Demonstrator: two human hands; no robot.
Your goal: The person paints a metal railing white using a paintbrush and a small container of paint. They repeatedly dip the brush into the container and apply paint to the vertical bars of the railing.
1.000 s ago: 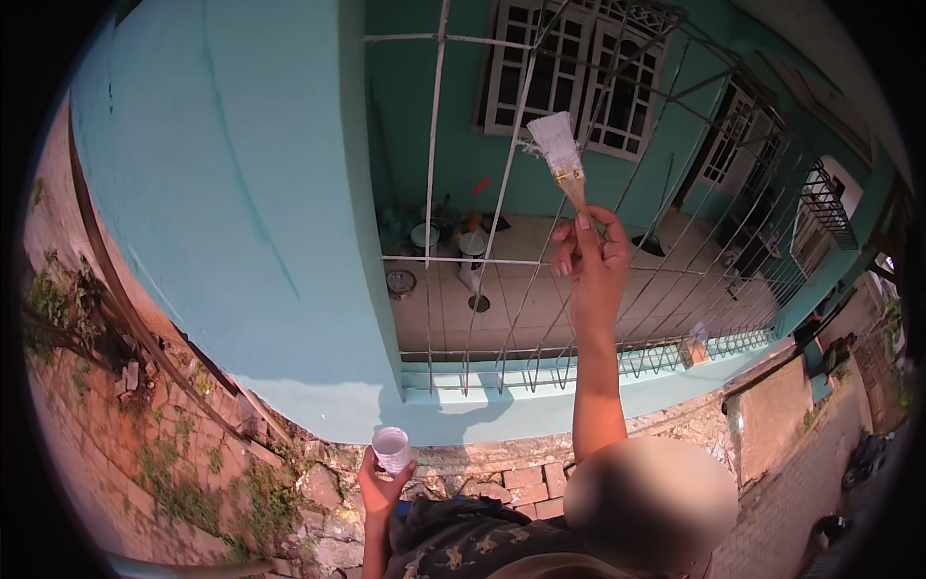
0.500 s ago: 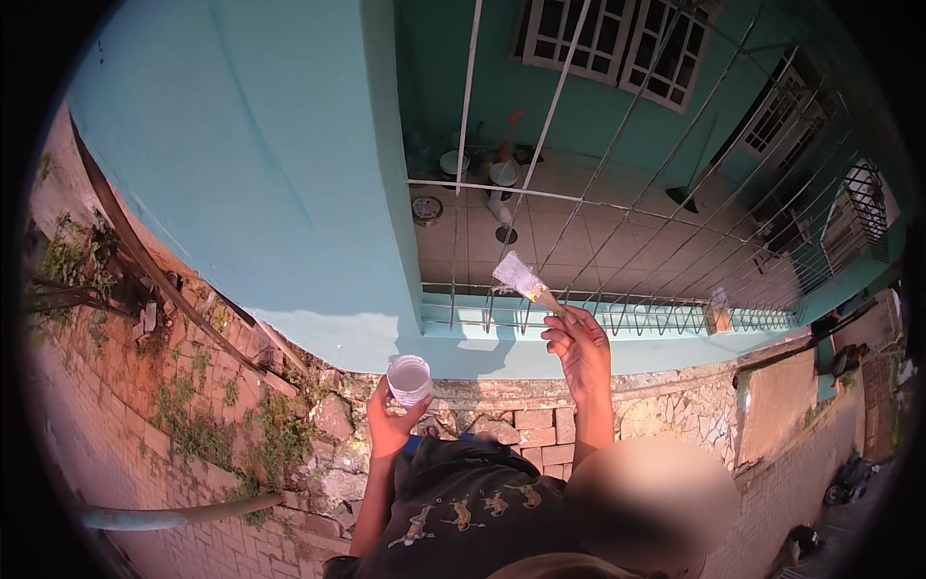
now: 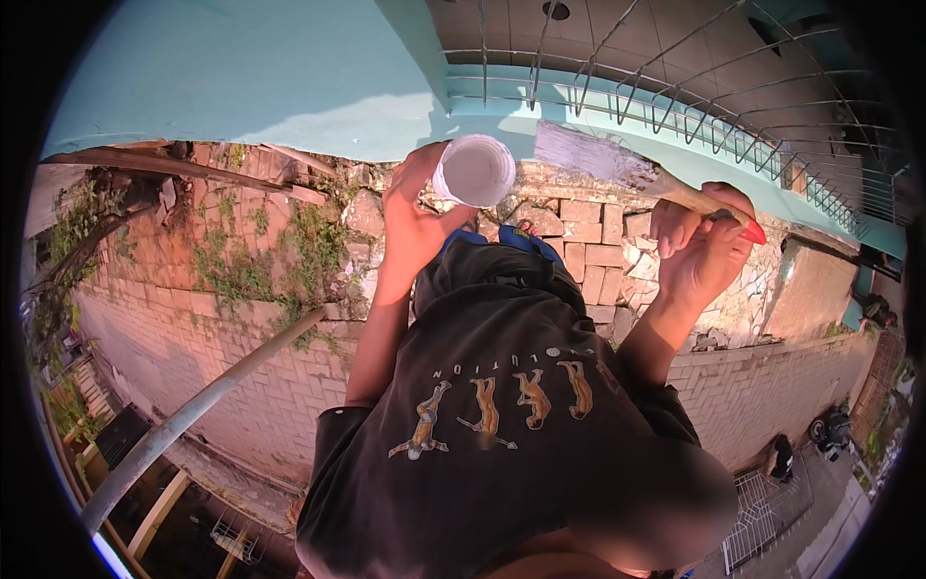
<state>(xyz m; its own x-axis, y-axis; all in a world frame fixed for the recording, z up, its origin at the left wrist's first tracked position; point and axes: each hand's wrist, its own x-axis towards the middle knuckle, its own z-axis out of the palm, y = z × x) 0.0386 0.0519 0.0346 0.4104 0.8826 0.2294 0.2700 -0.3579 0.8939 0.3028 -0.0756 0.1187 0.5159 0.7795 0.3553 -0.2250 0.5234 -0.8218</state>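
My left hand (image 3: pixel 413 207) is wrapped round the side of a small white plastic cup (image 3: pixel 476 172), held upright with its mouth facing up. Its inside looks whitish; how much paint it contains cannot be made out. In my right hand (image 3: pixel 706 249) is a paintbrush (image 3: pixel 666 183), gripped by its wooden handle with a red end. The brush's wide bristles (image 3: pixel 584 152) are coated pale white and point left toward the cup, apart from it. Both hands are in front of a turquoise wall (image 3: pixel 280 72).
A metal bar grille (image 3: pixel 617 92) rises from the turquoise ledge at the right. Broken stone and brick paving (image 3: pixel 579 232) lies below. Weeds (image 3: pixel 251 251) grow at the left, beside a long curved pole (image 3: pixel 207 410). A flat slab (image 3: pixel 810 289) lies at the right.
The view has tipped down, so wall and grille sit higher in the picture. My right hand has drawn the brush back from the grille, its bristles now pointing left. The cup stays in my left hand.
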